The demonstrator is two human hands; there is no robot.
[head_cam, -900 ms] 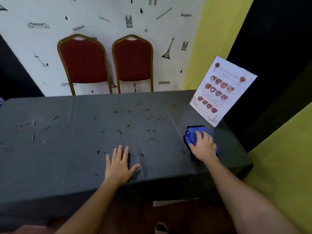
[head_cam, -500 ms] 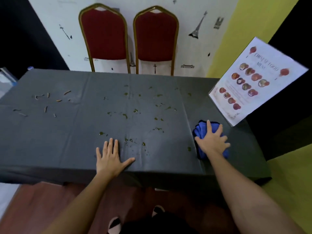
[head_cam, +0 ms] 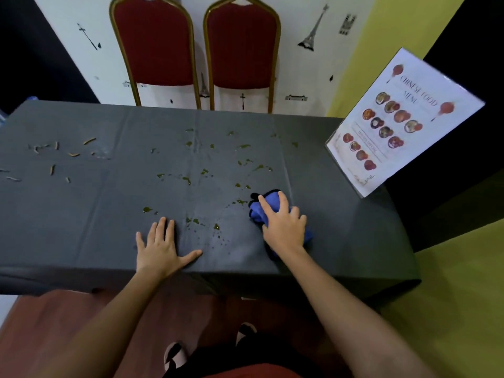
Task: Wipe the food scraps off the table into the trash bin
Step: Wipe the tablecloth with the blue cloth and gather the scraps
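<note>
From the head camera, a table (head_cam: 81, 227) under a dark grey cover fills the middle of the view; the blue cloth (head_cam: 268, 203) lies bunched on it near the front edge, and everything else is placed from that cloth. The right hand (head_cam: 283, 227) lies on top of the cloth with its fingers curled over the bunched fabric, gripping it and pressing it to the table. The left hand (head_cam: 161, 249) rests flat on the cover to the left of the cloth, well apart from it, palm down, fingers straight and thumb spread, holding nothing. Small green scraps (head_cam: 188, 180) are scattered beyond and to the left of the cloth, the nearest ones just beside its far-left edge; a few lie between the cloth and the left hand. Thin tan scraps (head_cam: 73, 154) lie far to the left of the cloth, near the table's left end. A menu card (head_cam: 401, 124) stands tilted beyond and to the right of the cloth, at the table's right end. Two red chairs (head_cam: 155, 42) stand against the wall beyond the table's far edge.
</note>
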